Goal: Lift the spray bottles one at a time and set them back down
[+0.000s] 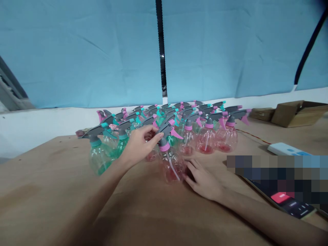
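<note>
A clear pink spray bottle (171, 167) with a pink collar and a grey head with pink nozzle and trigger leans slightly in front of the group. My left hand (140, 141) pinches the back of its grey spray head between thumb and fingers. Low on the bottle's right side, my right hand (201, 177) touches the body with curled fingertips. Beside my left forearm stands a green spray bottle (98, 155) with a teal collar. Three pink bottles, one of them at the right end (227, 138), stand right of the held one.
Several more spray bottles with grey heads fill rows behind. An open cardboard box (297, 114) lies at the back right of the wooden table (46, 191). A white power strip (288, 149) with a cord and a phone (294, 205) lie at the right. Blue sheeting (102, 51) hangs behind.
</note>
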`<action>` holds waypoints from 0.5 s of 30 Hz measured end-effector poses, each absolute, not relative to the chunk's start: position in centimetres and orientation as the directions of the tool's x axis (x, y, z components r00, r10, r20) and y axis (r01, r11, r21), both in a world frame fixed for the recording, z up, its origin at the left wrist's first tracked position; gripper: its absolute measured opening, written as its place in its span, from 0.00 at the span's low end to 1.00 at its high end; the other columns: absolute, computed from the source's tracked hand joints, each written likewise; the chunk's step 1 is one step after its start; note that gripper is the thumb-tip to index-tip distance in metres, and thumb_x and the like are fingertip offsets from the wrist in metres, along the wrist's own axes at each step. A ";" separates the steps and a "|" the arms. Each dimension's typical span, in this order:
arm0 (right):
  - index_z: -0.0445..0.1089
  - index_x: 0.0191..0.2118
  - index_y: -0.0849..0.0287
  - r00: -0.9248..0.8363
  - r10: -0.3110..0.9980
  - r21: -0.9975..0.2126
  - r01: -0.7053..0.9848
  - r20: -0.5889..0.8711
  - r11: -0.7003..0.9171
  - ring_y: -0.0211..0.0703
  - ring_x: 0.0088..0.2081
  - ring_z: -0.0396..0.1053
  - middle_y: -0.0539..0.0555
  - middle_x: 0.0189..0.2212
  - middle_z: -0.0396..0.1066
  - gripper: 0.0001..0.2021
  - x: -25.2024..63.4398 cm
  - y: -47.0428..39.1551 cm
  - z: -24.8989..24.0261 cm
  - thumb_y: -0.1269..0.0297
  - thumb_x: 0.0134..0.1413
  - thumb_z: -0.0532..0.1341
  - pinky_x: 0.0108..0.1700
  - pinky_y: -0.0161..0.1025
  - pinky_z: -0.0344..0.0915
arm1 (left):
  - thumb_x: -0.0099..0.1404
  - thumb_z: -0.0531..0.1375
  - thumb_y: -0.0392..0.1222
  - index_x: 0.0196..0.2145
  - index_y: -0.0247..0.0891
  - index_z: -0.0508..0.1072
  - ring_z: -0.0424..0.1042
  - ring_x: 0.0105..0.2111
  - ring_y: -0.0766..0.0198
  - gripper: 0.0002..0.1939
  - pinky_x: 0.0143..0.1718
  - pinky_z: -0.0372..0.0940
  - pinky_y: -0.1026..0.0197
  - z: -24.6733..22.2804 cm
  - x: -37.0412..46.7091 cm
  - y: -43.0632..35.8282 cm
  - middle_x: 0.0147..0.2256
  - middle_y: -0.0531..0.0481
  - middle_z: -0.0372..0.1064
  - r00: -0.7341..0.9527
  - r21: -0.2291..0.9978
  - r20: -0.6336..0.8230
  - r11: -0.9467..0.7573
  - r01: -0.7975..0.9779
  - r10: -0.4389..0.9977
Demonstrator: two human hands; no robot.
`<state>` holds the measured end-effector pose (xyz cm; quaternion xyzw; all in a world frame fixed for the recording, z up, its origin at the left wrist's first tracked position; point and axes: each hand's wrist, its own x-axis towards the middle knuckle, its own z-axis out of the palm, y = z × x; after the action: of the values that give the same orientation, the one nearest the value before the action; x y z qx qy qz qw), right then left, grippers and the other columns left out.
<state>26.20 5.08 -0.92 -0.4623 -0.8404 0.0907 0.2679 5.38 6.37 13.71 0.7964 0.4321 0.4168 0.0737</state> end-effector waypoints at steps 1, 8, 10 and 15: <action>0.57 0.55 0.61 -0.439 0.822 -0.396 0.726 0.362 0.562 0.52 0.55 0.57 0.62 0.51 0.61 0.20 26.2 5.1 -0.9 0.68 0.55 0.52 0.54 0.50 0.58 | 0.59 0.56 0.45 0.25 0.38 0.67 0.67 0.25 0.65 0.09 0.29 0.62 0.62 13.5 5.4 6.5 0.24 0.52 0.66 0.266 0.520 0.587 -0.608 0.600 0.765; 0.58 0.54 0.63 -0.467 0.814 -0.381 0.723 0.345 0.577 0.53 0.54 0.58 0.63 0.50 0.61 0.19 26.2 4.9 -0.7 0.68 0.56 0.51 0.53 0.51 0.58 | 0.53 0.61 0.45 0.23 0.39 0.61 0.66 0.29 0.65 0.12 0.32 0.62 0.61 9.7 6.5 8.3 0.26 0.53 0.64 0.053 0.829 0.533 -0.534 0.166 0.844; 0.59 0.53 0.63 -0.471 0.812 -0.378 0.723 0.344 0.579 0.53 0.54 0.58 0.63 0.50 0.62 0.19 26.2 4.8 -0.6 0.68 0.55 0.52 0.53 0.51 0.58 | 0.49 0.63 0.44 0.26 0.39 0.63 0.66 0.29 0.65 0.12 0.32 0.63 0.60 8.7 7.0 8.7 0.27 0.53 0.65 0.002 0.903 0.429 -0.429 0.021 0.903; 0.59 0.53 0.64 -0.489 0.802 -0.360 0.720 0.342 0.593 0.51 0.53 0.58 0.62 0.49 0.63 0.19 26.1 4.6 -0.4 0.68 0.55 0.52 0.54 0.50 0.57 | 0.44 0.63 0.40 0.32 0.38 0.71 0.67 0.31 0.63 0.13 0.36 0.61 0.59 8.8 8.0 8.8 0.27 0.53 0.66 0.212 0.956 0.294 -0.284 -0.075 0.932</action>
<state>26.14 4.65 -0.36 -0.4433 -0.8587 0.0845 0.2430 8.04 8.80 8.84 0.6097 0.3515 0.5200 0.4840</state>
